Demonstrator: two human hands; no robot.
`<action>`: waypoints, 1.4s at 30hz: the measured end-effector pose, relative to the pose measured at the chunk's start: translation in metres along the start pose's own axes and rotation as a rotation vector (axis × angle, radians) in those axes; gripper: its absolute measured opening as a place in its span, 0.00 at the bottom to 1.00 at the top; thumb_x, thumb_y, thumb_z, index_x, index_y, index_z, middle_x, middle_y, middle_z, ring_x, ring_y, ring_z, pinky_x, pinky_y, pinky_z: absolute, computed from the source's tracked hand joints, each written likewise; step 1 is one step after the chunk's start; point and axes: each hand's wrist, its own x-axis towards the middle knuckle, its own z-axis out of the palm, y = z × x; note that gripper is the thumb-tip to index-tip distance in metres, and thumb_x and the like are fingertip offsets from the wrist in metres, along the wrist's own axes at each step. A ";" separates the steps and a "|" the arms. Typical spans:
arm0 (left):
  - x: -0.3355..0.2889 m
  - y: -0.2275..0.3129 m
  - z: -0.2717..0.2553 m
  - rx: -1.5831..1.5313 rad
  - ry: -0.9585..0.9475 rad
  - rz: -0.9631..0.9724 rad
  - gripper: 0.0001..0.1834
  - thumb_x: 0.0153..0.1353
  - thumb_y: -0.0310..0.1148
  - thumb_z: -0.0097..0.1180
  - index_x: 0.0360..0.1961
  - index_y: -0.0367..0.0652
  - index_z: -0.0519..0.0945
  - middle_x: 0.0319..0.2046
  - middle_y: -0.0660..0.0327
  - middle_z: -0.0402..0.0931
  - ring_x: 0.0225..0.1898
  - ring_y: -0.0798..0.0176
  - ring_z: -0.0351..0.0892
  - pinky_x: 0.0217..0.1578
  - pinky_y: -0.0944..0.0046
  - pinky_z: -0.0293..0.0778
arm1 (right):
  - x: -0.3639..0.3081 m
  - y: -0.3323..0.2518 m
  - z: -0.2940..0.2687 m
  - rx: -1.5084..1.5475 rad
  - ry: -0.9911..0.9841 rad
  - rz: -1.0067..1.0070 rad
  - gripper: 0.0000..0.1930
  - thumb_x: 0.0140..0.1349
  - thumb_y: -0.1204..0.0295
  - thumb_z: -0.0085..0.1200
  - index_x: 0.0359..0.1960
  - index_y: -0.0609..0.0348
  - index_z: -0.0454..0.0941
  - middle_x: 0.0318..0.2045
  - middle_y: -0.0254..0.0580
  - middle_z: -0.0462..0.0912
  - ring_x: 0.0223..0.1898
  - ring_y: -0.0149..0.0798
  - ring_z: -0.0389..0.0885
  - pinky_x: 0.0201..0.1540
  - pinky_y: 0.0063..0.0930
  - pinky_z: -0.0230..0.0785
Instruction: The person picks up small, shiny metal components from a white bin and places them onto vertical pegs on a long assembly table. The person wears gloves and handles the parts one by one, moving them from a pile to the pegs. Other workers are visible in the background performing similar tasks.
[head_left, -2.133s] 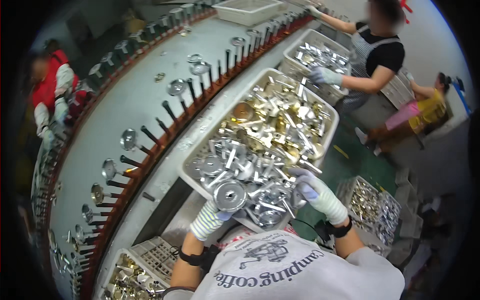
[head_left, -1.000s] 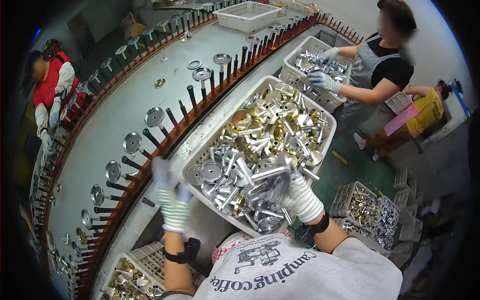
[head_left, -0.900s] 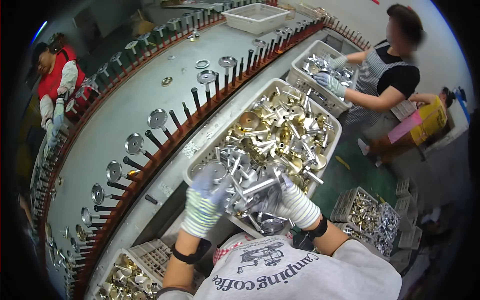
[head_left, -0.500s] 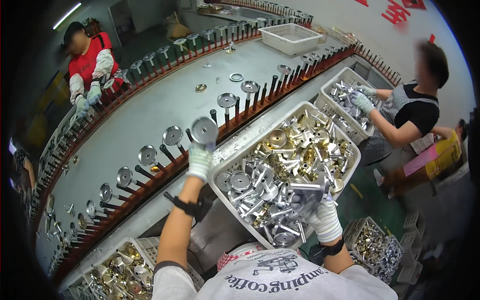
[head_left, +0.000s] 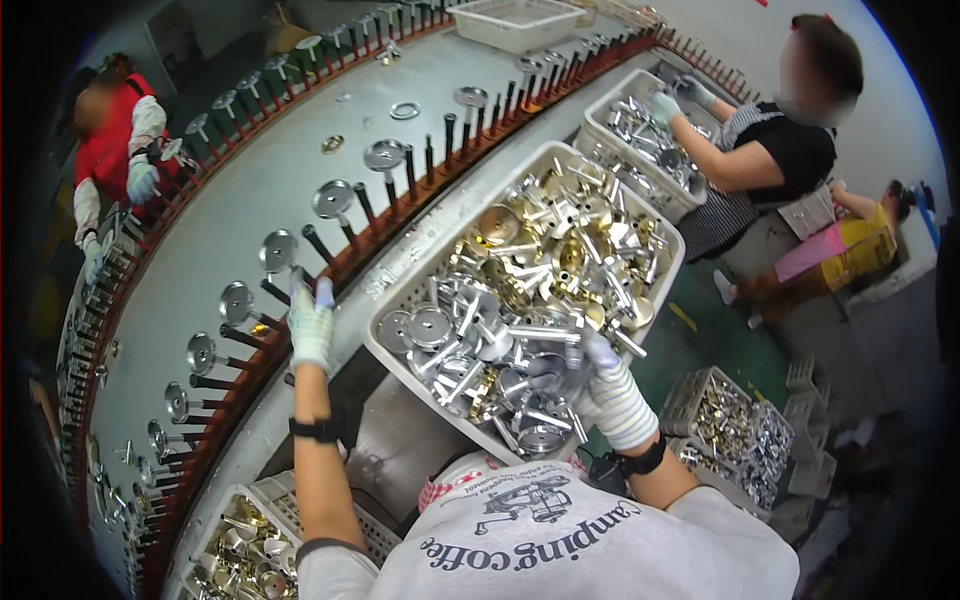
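My left hand [head_left: 312,330], in a striped white glove, is beside the peg rail with its fingers apart. Just above it a round silver stemmed disc [head_left: 278,250] sits tilted on a peg. My right hand [head_left: 615,395], gloved too, is closed around a shiny metal stemmed disc [head_left: 574,345], its stem pointing left over the crate. Beneath lies a white plastic crate [head_left: 392,362] heaped with silver and gold stemmed parts [head_left: 500,270]. The fingertips of my right hand are partly hidden by the part.
A curved grey table [head_left: 290,165] is edged by a rail of dark pegs [head_left: 400,200], several carrying discs. At right a co-worker [head_left: 760,150] reaches into another crate [head_left: 650,185]; a person in red [head_left: 115,140] stands far left. More filled crates [head_left: 715,390] are on the floor.
The disc that was in my left hand is now on a peg, and that hand has let go. My right hand still holds its stemmed part. The whole view has shifted.
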 end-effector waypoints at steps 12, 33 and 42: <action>-0.106 0.180 0.021 -0.157 -0.690 0.451 0.34 0.46 0.28 0.62 0.58 0.39 0.69 0.50 0.46 0.75 0.52 0.43 0.74 0.54 0.54 0.70 | 0.037 -0.038 0.013 -0.629 -0.160 0.252 0.21 0.69 0.58 0.47 0.54 0.62 0.73 0.39 0.33 0.78 0.43 0.24 0.72 0.48 0.21 0.66; -0.057 0.140 0.159 -0.933 -0.293 -0.195 0.06 0.64 0.25 0.54 0.40 0.34 0.76 0.38 0.51 0.79 0.40 0.56 0.82 0.44 0.57 0.81 | 0.141 -0.110 -0.047 -2.176 -1.040 -0.134 0.37 0.48 0.57 0.63 0.62 0.42 0.65 0.61 0.49 0.64 0.52 0.54 0.71 0.44 0.48 0.73; -0.002 0.164 0.182 -0.994 -0.143 -0.194 0.08 0.64 0.25 0.52 0.41 0.33 0.77 0.39 0.53 0.80 0.39 0.61 0.81 0.42 0.60 0.80 | 0.166 -0.132 -0.089 -2.070 -1.023 -0.361 0.22 0.53 0.60 0.59 0.49 0.51 0.76 0.50 0.50 0.72 0.48 0.51 0.73 0.43 0.45 0.71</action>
